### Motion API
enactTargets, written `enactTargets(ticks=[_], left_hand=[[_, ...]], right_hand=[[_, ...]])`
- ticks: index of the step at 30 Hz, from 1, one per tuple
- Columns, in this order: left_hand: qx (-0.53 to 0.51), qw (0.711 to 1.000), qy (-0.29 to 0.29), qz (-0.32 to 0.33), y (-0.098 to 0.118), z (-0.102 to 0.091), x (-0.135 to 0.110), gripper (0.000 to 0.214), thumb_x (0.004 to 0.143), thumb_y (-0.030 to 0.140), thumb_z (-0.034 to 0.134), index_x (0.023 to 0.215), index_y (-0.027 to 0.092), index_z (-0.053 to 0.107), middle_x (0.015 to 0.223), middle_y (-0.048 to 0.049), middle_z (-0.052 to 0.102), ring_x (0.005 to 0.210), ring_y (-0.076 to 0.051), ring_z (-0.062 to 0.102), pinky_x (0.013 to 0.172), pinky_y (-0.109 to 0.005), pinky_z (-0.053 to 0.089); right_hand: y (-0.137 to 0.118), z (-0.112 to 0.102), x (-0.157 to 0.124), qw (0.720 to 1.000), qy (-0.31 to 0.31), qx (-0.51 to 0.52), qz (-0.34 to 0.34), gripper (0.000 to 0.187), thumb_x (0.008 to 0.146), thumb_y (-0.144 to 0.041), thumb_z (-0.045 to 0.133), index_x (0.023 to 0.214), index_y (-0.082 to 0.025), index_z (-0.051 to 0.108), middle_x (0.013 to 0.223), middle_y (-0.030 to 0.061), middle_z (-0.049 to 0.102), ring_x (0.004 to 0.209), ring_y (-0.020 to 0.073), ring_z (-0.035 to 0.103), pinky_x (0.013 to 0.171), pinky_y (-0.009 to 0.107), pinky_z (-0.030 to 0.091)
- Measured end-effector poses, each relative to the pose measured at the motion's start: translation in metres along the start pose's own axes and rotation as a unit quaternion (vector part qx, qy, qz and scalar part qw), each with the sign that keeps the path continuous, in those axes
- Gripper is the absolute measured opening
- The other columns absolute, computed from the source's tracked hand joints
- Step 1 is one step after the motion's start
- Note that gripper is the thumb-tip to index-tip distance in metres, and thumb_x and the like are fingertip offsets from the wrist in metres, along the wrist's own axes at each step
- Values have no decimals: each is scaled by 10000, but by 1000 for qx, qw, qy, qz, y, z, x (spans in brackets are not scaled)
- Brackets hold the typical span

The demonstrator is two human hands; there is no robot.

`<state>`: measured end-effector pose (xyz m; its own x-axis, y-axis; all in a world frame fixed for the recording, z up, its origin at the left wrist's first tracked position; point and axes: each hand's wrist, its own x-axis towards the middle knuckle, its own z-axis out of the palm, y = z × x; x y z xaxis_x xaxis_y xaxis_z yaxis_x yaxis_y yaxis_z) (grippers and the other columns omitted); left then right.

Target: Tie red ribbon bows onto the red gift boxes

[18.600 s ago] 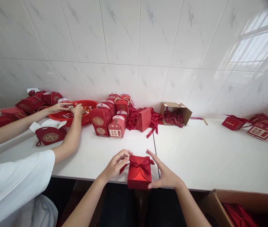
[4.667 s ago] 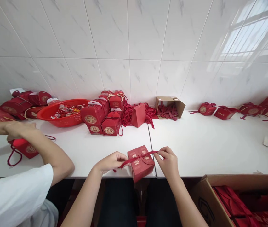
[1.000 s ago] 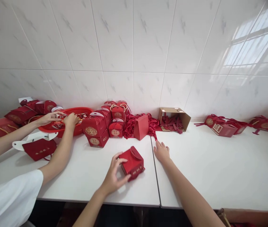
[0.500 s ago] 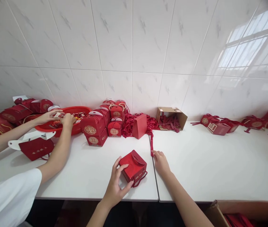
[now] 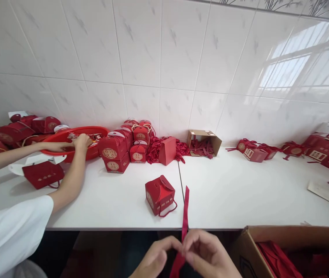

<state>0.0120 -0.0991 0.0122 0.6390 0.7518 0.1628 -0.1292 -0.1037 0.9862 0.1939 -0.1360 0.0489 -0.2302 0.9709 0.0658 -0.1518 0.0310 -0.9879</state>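
Low at the table's front edge, my left hand (image 5: 157, 258) and my right hand (image 5: 206, 253) meet with fingertips pinched together on a dark red ribbon (image 5: 185, 210). One end of the ribbon lies over the table edge; the other hangs down between my hands. Just beyond them stands a red gift box (image 5: 160, 195) with a tucked round flap and a red cord handle, touched by neither hand. Behind it are a heap of red ribbons (image 5: 153, 151) and a plain red box panel (image 5: 167, 151) standing upright.
On the left a co-worker's hands (image 5: 80, 143) reach into a red basin (image 5: 96, 153) of sweets. Stacked red boxes (image 5: 112, 154) stand beside it. A small carton (image 5: 218, 146) holds ribbons. Several tied boxes (image 5: 253, 151) sit right, and a large carton (image 5: 249, 247) is below the table edge.
My left hand has let go of the gift box. My right hand has drawn the ribbon from the heap towards me, and both hands now meet on it. The view has shifted slightly right.
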Motion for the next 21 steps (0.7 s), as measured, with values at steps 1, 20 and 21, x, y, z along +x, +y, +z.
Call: enactTargets(ticks=[1,20,21], left_hand=[[-45,998,-19,-32,3,8,-2,608,832,667,352,804,142,658,761,-114,652,755,-233,611,759,-366,475],[57,980,168,-93,2,21,-14,451,798,540,557,624,131,634,529,-6,509,508,-113,476,516,-225,347],[44,980,167,-96,0,18,-15,460,788,552,563,610,132,624,522,-3,501,502,-108,465,511,-223,336]], right_hand=[[1,3,2,999,39,0,-9,180,802,-370,644,816,-193,619,725,23,567,661,131,513,632,259,415],[48,29,1,932,228,283,-9,159,676,-347,768,705,-203,708,717,3,644,674,126,557,667,255,482],[47,20,2,922,246,297,-11,160,663,-345,777,716,-212,706,752,2,663,715,135,576,698,265,490]])
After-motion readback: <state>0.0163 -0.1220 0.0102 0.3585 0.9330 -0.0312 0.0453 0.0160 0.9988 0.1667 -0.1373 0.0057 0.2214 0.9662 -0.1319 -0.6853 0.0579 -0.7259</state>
